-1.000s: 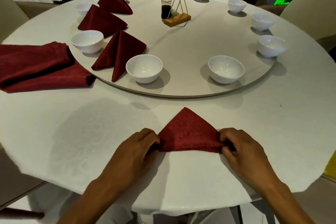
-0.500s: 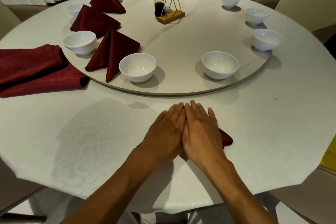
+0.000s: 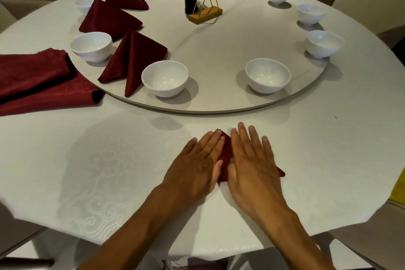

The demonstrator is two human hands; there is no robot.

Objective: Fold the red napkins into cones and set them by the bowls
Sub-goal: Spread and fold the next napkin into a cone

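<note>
Left hand (image 3: 197, 164) & right hand (image 3: 252, 160), fingers flat, unclenched, press folded red napkin (image 3: 225, 155) on tablecloth (image 3: 109, 160); uneven pressure could skew crease, w/ cone slumping later.

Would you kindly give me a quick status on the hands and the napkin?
Left hand and right hand flat, pressing napkin on table. Napkin not yet coned. Nothing in the way.
</note>
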